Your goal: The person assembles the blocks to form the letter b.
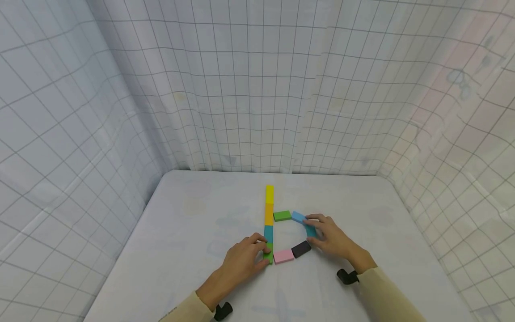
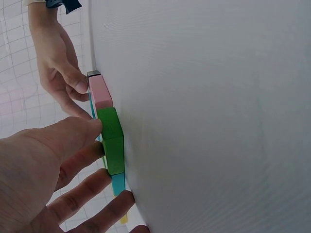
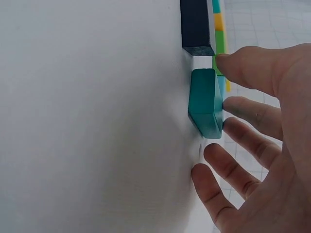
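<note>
A column of flat blocks runs away from me: a green block (image 1: 268,257) nearest, then a teal-blue block (image 1: 268,234), an orange block (image 1: 269,214) and a yellow block (image 1: 269,194). My left hand (image 1: 244,260) rests its thumb and fingertips on the near green block (image 2: 112,141). A curve of blocks lies right of the column: another green block (image 1: 282,216), a light blue block (image 1: 298,217), a teal block (image 1: 311,231), a black block (image 1: 301,249) and a pink block (image 1: 283,256). My right hand (image 1: 331,239) touches the teal block (image 3: 204,99) with loosely bent fingers.
All the blocks lie on a white-covered table (image 1: 193,214). White grid-patterned curtains (image 1: 257,98) hang behind it and at both sides. A dark wrist mount (image 1: 347,277) sits by the right sleeve, another (image 1: 223,311) by the left.
</note>
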### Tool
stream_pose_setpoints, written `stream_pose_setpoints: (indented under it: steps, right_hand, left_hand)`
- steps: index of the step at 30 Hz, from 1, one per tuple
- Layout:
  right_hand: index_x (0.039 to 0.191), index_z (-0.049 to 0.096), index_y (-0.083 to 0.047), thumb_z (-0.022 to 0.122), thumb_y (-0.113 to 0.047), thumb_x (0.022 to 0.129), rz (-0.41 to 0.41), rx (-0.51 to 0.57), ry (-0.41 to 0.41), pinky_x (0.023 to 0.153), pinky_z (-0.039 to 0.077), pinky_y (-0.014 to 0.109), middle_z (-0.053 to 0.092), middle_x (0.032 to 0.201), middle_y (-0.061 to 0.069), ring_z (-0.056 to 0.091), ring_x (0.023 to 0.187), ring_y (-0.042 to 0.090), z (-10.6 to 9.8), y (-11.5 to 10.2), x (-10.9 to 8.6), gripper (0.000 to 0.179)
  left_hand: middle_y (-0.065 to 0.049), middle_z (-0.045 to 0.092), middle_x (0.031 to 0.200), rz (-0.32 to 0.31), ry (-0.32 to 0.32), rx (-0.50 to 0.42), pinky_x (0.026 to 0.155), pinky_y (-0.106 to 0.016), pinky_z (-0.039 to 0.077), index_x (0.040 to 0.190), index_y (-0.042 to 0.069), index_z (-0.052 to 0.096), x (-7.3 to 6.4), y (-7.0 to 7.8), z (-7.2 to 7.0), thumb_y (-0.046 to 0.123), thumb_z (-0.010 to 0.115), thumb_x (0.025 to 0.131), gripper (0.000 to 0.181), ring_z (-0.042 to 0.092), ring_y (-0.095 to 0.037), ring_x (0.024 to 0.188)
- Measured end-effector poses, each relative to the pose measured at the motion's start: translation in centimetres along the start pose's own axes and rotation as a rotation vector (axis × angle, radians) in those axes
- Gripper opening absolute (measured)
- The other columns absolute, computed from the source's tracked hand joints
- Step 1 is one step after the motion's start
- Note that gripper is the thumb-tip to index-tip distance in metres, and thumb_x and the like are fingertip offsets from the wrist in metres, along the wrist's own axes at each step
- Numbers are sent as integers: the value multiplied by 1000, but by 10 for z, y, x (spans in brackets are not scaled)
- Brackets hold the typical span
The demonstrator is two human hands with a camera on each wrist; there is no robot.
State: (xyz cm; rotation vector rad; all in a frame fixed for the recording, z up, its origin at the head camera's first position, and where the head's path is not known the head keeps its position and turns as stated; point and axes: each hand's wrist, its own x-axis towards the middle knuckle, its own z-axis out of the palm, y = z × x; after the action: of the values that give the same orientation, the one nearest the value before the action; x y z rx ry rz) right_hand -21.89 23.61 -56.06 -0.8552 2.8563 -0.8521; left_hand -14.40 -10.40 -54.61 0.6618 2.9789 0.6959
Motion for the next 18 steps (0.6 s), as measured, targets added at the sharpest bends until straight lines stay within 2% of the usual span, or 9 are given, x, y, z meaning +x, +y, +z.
stream_pose_setpoints:
  steps: [4, 8, 18]
  right_hand:
    - [160, 69, -7, 87, -15, 106, 7, 33, 32, 107, 64, 51, 61, 166, 20, 71, 134, 37, -1, 3, -2, 57]
    - [154, 72, -7, 89, -7, 102, 19, 82, 59, 93, 63, 32, 64, 158, 19, 74, 114, 22, -4, 6, -5, 54]
    - [143, 77, -7, 91, -1, 98, 20, 82, 38, 93, 63, 30, 72, 144, 13, 71, 109, 17, -6, 9, -7, 48]
  left_hand:
    - [3, 78, 136, 9, 7, 2, 87, -37, 68, 116, 23, 90, 0, -1, 1, 30, 97, 99, 20, 77, -20, 111]
    - [3, 78, 136, 18, 19, 4, 85, -35, 67, 115, 23, 90, -1, -1, 1, 30, 97, 98, 19, 77, -20, 111]
    - [3, 78, 137, 13, 8, -1, 88, -37, 68, 116, 23, 90, -1, -2, -1, 29, 98, 98, 20, 77, -21, 112]
